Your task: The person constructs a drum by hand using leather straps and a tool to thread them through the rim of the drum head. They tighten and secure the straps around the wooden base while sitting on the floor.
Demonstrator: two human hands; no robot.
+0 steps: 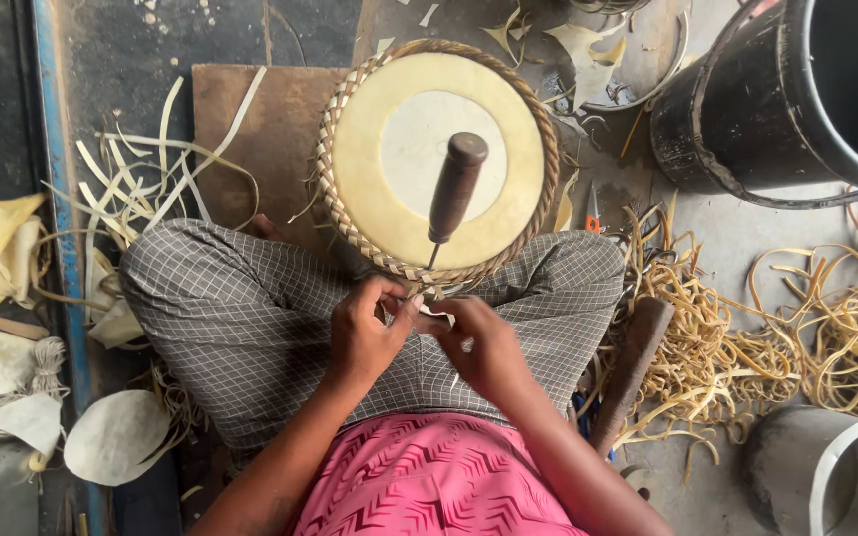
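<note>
A round woven disc (pixel 436 159) with a braided rim rests on the person's knees, just above the hands. An awl with a dark wooden handle (pixel 454 189) stands stuck through its near edge. At the disc's 6 o'clock, the left hand (pixel 364 333) and right hand (pixel 484 347) meet, both pinching a pale strip (pixel 436 315). A tangle of cane strips (pixel 747 337) lies at 4 o'clock, a black bucket (pixel 747 109) at 2 o'clock.

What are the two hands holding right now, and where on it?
Both hands, left hand and right hand, pinch a thin pale strip at the near rim of the round woven disc; exact grip points are hidden.
</note>
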